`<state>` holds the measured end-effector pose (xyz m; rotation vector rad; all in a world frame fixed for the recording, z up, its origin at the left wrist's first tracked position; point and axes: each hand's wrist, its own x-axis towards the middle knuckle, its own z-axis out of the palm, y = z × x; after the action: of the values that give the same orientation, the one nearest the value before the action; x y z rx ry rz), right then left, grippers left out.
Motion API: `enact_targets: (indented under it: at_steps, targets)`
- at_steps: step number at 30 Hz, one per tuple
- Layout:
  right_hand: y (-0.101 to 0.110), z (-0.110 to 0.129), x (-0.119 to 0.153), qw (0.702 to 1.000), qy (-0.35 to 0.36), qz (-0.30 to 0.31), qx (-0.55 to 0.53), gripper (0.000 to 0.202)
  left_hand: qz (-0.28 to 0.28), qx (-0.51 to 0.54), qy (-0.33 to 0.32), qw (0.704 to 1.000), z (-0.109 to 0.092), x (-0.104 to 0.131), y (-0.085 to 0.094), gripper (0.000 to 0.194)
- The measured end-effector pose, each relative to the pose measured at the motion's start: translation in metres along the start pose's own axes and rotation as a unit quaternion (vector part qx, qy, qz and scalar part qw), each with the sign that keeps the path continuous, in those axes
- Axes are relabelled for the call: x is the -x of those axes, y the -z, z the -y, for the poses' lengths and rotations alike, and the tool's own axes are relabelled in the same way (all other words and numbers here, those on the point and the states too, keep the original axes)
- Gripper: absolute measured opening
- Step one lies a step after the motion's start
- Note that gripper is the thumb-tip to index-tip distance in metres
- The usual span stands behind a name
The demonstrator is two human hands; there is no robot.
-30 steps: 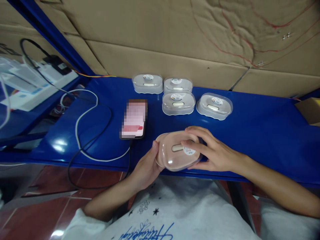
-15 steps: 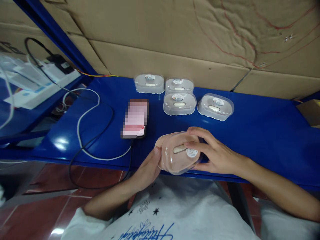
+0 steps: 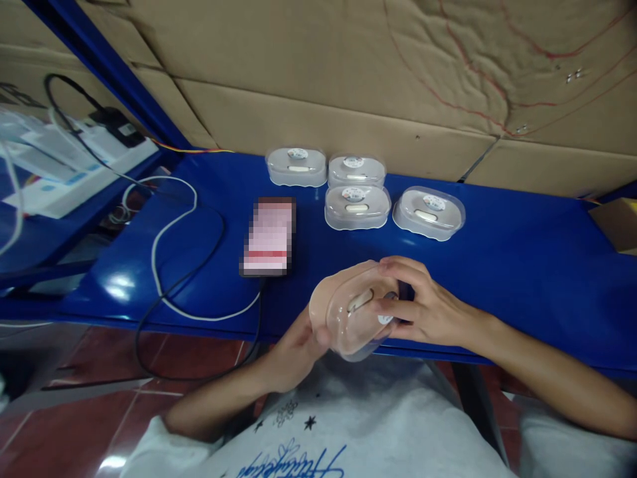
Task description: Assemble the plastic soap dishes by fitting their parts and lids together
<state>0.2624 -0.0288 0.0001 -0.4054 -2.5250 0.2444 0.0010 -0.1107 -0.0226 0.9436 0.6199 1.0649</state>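
Note:
Above the table's front edge I hold an oval pink plastic box [image 3: 321, 297] with a clear lid [image 3: 354, 335]. The lid sits askew, offset toward the lower right, and carries a pale handle-like piece and a round white label partly covered by fingers. My left hand [image 3: 296, 348] is closed on the pink box's left side, thumb at the front. My right hand [image 3: 428, 302] grips the lid's right side, fingers spread over its top and far edge. Behind them stand similar lidded white boxes: a right one [image 3: 428, 212], a middle one [image 3: 357, 209] and a left one [image 3: 296, 167].
A phone with a blurred screen [image 3: 269, 236] lies left of the boxes, with a cable at its lower end. White and black cables [image 3: 172, 299] loop across the blue table [image 3: 522, 265]. A power strip [image 3: 54, 192] with plugs is at far left. Cardboard [image 3: 323, 73] walls the back.
The box has turned and tilted in my hands, its clear lid shifting toward me and more of the pink part showing at upper left. The other boxes and the phone stay put.

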Motion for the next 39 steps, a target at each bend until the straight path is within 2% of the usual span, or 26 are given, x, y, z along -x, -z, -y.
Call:
enact_targets:
  at_steps: [4,11,15,18,20,25,30,35,39]
  targets:
    - [0.001,0.004,-0.002,1.0,-0.014,0.019,0.001,0.065,0.013,-0.023,-0.026,0.999,-0.011,-0.007,-0.01,0.082]
    - [-0.004,0.01,-0.004,0.999,-0.008,0.002,0.032,0.058,0.007,-0.081,-0.047,0.996,-0.012,-0.006,-0.006,0.067]
    - [-0.005,0.009,-0.004,1.0,-0.002,0.016,0.0,0.069,0.006,-0.084,-0.058,0.995,-0.016,-0.008,-0.008,0.068]
    - [-0.003,0.009,-0.005,0.999,0.004,0.03,-0.019,0.084,-0.006,-0.066,-0.04,0.997,-0.019,-0.008,-0.01,0.074]
    - [-0.002,0.01,-0.006,0.999,0.005,0.034,-0.014,0.086,-0.014,-0.063,-0.028,0.997,-0.018,-0.007,-0.009,0.075]
    - [-0.001,0.012,-0.008,1.0,0.005,0.027,0.008,0.08,-0.037,-0.048,-0.006,0.998,-0.009,-0.001,-0.001,0.068]
    - [-0.003,0.013,-0.009,0.999,0.022,-0.016,0.035,0.065,-0.089,0.011,-0.004,0.996,0.0,0.0,0.003,0.07]
    - [-0.005,0.013,-0.005,0.999,0.028,-0.023,0.037,0.07,-0.125,0.133,0.048,0.982,-0.011,-0.011,-0.002,0.066]
    - [0.0,0.01,-0.005,0.998,0.045,-0.02,0.036,0.067,-0.118,0.164,0.109,0.973,-0.016,-0.016,0.002,0.06]
